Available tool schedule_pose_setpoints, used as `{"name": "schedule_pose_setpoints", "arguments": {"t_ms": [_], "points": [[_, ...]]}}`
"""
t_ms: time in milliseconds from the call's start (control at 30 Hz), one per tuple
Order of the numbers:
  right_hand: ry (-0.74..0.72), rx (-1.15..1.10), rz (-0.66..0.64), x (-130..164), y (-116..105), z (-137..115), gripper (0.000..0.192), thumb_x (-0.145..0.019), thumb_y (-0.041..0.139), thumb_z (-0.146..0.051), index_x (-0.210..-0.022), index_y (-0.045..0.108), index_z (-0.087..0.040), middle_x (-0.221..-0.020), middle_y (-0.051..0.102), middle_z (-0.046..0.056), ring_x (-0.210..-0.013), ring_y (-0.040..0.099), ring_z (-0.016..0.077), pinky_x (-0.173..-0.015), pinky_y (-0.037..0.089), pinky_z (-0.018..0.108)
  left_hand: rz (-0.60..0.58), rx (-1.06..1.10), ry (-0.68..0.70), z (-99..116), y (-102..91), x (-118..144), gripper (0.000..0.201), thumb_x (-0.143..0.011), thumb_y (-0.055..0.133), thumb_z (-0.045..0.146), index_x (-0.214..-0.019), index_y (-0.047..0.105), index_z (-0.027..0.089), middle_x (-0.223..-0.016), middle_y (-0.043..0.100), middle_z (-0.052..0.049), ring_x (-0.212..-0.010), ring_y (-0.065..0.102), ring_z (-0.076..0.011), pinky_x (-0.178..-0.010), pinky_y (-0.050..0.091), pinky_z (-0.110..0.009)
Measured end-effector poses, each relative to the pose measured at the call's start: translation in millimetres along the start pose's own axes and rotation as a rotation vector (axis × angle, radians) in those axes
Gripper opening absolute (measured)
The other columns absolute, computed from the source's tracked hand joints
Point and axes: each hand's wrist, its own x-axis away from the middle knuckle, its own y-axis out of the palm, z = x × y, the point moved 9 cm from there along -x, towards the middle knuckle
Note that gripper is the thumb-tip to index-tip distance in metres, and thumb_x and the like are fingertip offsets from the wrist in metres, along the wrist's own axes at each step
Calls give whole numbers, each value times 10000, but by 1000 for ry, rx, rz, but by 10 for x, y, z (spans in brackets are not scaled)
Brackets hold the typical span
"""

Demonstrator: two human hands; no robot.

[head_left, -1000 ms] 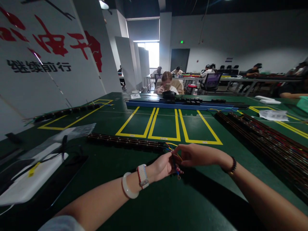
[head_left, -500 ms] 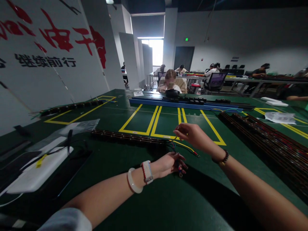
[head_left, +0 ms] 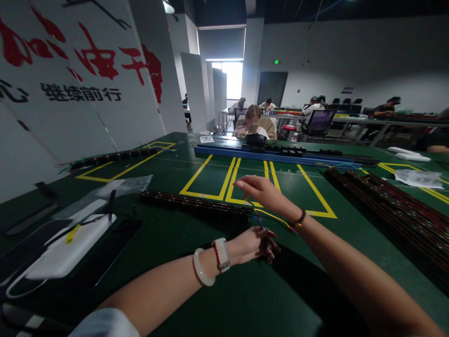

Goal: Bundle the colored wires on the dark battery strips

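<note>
My left hand [head_left: 253, 243] rests on the green table [head_left: 217, 299], its fingers closed on a bunch of coloured wire ends [head_left: 268, 248]. These wires come from the right end of a long dark strip [head_left: 196, 204] lying across the table. My right hand [head_left: 261, 191] is raised above that end of the strip, fingers pinched on a thin wire. A yellow wire [head_left: 278, 218] trails to the right under my right wrist.
A white flat device [head_left: 66, 250] with a cable lies at the left, a plastic bag [head_left: 121, 187] behind it. More dark strips [head_left: 393, 206] are stacked at the right. A blue rail [head_left: 280, 157] crosses the far side, where a seated person [head_left: 254, 124] works.
My right hand has left my left hand and risen up and away over the strip's end, drawing a wire out. My left hand has stayed down on the wire ends.
</note>
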Motion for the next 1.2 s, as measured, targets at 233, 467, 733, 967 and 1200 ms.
{"name": "schedule_pose_setpoints", "arguments": {"t_ms": [233, 467, 733, 967, 1200], "points": [[305, 128, 18, 930, -244, 1025, 402, -863, 524, -491, -1038, 653, -153, -942, 629, 79, -783, 559, 173, -690, 440, 280, 79, -145, 21, 55, 57, 47, 116, -965, 259, 204, -967, 366, 159, -642, 623, -19, -494, 556, -98, -608, 474, -278], [327, 145, -54, 1210, -6, 1339, 355, -891, 497, -438, -963, 670, -136, -919, 660, 92, -817, 601, 195, -747, 456, 302, 84, -625, -14, 223, -89, 38, 277, -967, 212, 345, -889, 410, 168, -445, 515, 48, -294, 365, -75, -399, 339, -193], [356, 148, 6, 1155, -68, 1372, 321, -894, 502, -405, -951, 670, -138, -933, 673, 96, -824, 610, 206, -746, 464, 309, 168, -1091, 34, 573, -246, 115, 297, -906, 414, 407, -714, 485, 191, -512, 505, 12, -415, 489, -135, -479, 377, -253], [273, 266, 86, 1176, -107, 1306, 262, -889, 527, -364, -917, 692, -162, -910, 631, 93, -856, 588, 206, -801, 461, 334, 302, -1083, 508, 849, 81, 428, 128, -794, 622, 291, -735, 565, 192, -645, 433, -8, -759, 527, -218, -761, 382, -308], [57, 302, 359, 1192, -947, 160, 268, -918, 506, -350, -1119, 609, -205, -1058, 599, 86, -1003, 559, 207, -896, 443, 361, 235, -1182, 415, 716, 859, 1372, 251, -833, 522, 468, -753, 607, 246, -727, 551, -55, -743, 517, -249, -840, 362, -443]]}}
